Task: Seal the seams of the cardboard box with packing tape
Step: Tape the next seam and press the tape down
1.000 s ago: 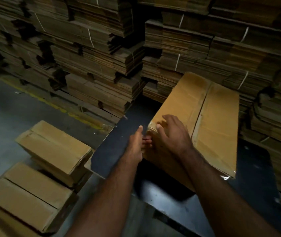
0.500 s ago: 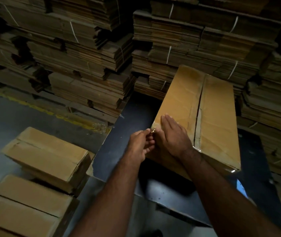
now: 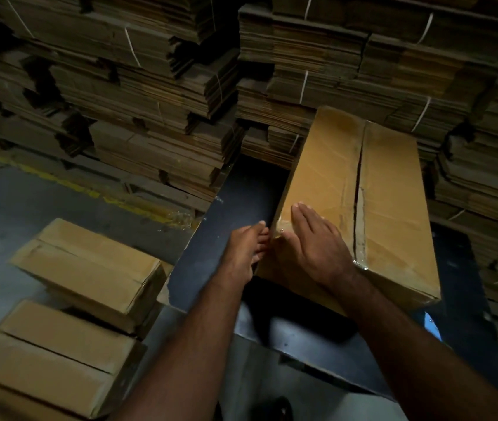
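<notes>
A long brown cardboard box (image 3: 393, 189) lies on a dark table (image 3: 241, 196), its top flaps meeting in a partly gaping centre seam (image 3: 358, 189). Clear tape glints at the near end of the seam and at the box's near left corner. My right hand (image 3: 317, 244) lies flat, fingers spread, on the top of that near left corner. My left hand (image 3: 246, 250) presses against the box's left side at the same corner, fingers extended and together. No tape roll is visible.
Two closed cardboard boxes (image 3: 89, 262) (image 3: 50, 357) sit on the floor at the lower left. Tall stacks of strapped flat cardboard (image 3: 150, 86) rise behind and to the right of the table. A yellow line (image 3: 89, 192) runs along the grey floor.
My left hand has gone from a pinch at the corner to flat fingers against the box's side. My right hand has flattened over the corner. The camera moved closer.
</notes>
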### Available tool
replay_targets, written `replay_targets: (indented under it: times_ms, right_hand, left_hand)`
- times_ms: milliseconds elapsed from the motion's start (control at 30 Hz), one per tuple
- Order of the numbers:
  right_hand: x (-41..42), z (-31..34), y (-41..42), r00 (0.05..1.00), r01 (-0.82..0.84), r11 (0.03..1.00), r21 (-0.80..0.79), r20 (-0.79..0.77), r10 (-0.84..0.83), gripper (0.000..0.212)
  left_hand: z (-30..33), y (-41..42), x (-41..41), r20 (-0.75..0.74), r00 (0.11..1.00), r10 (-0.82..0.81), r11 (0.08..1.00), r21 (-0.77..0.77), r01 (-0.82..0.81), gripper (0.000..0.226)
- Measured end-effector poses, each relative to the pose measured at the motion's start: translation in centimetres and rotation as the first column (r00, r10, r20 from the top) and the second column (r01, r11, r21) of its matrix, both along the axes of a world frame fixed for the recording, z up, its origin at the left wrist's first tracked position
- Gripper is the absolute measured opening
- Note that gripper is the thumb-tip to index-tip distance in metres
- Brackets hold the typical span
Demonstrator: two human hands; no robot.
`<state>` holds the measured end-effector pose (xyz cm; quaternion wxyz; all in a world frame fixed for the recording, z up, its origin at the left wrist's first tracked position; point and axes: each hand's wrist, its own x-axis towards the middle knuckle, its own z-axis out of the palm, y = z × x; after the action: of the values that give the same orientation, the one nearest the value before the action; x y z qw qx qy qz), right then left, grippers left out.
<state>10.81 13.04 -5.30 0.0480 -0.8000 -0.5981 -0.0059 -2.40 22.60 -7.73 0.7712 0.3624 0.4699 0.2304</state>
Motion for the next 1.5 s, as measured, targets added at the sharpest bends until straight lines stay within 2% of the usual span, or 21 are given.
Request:
replay_targets:
  times_ms: [100,167,267,333,433,533,667,767,833,900,1000,1100,1267,1367,1500]
  right_hand:
    - [-0.6,0.1,-0.5,0.999,0.01,1.0,-0.016,0.044,-0.009,0.075]
    - [-1.0,0.2,-0.4,0.997,0.015,0.999,-0.046,0.081,-0.011,0.078]
    - [-0.9,0.1,-0.3,0.993,0.011,0.997,-0.082,0.12,-0.001,0.077]
    - [-0.6,0.5,-0.3,0.997,-0.016,0.994,-0.103,0.078,0.025,0.083]
    - [0.5,1.3,-1.3,0.997,-0.07,0.994,-0.081,-0.032,0.067,0.086]
    - [1.6,0.7,-3.4,1.0,-0.008,1.0,-0.013,0.025,0.008,0.073]
    - [1.6,-0.7,-4.1,0.986,0.044,0.998,-0.033,0.161,-0.038,0.066]
    - [1.7,-0.5,-3.8,0.981,0.021,0.998,-0.067,0.192,-0.008,0.068]
    - [2.0,-0.1,-4.2,0.986,-0.009,0.994,-0.106,0.162,0.026,0.073]
    - [2.2,0.8,-4.7,0.993,-0.001,0.999,-0.033,0.119,0.005,0.07]
    - [2.8,1.2,-5.8,0.987,0.15,0.986,0.071,0.038,-0.153,0.067]
    - [3.0,0.3,-6.3,0.98,0.184,0.983,0.018,0.075,-0.184,0.075]
    - [3.3,-0.2,-6.1,0.978,0.18,0.98,-0.089,0.123,-0.169,0.084]
    - [3.5,0.4,-7.2,0.984,0.132,0.988,-0.077,0.128,-0.121,0.087]
    - [4.3,1.3,-9.9,0.962,0.271,0.962,0.022,0.014,-0.271,0.077]
  left_hand:
    - [-1.1,-1.3,0.4,-0.009,0.998,0.054,0.963,0.264,-0.05,0.015]
    - [-1.5,-2.4,0.6,-0.005,0.995,0.096,0.892,0.444,-0.084,0.022]
    - [-0.8,-3.5,0.7,-0.011,0.999,0.049,0.809,0.587,-0.033,0.034]
    - [0.1,-3.7,0.7,-0.04,0.999,-0.02,0.737,0.675,0.042,0.039]
    - [0.4,-2.6,0.9,-0.116,0.981,-0.153,0.534,0.826,0.181,0.042]
    - [-1.2,-0.9,0.8,-0.243,0.939,-0.242,0.242,0.922,0.301,0.045]
    - [-3.2,0.8,0.3,-0.391,0.898,-0.2,-0.064,0.92,0.387,0.054]
    - [-3.2,2.1,0.3,-0.489,0.859,-0.15,-0.241,0.861,0.448,0.056]
    - [-2.6,2.4,0.0,-0.583,0.806,-0.106,-0.322,0.787,0.527,0.058]
    - [-1.6,2.3,0.1,-0.64,0.766,-0.066,-0.356,0.732,0.581,0.061]
    - [-0.5,1.5,1.6,-0.685,0.728,-0.005,-0.388,0.673,0.63,0.063]
    - [-0.3,1.4,3.0,-0.715,0.697,-0.049,-0.389,0.657,0.646,0.07]
    - [-0.8,2.8,2.7,-0.751,0.654,-0.092,-0.5,0.602,0.622,0.065]
    - [0.2,2.4,2.4,-0.768,0.64,-0.028,-0.542,0.55,0.636,0.067]
    - [1.8,-0.5,3.9,-0.76,0.646,0.065,-0.492,0.539,0.684,0.072]
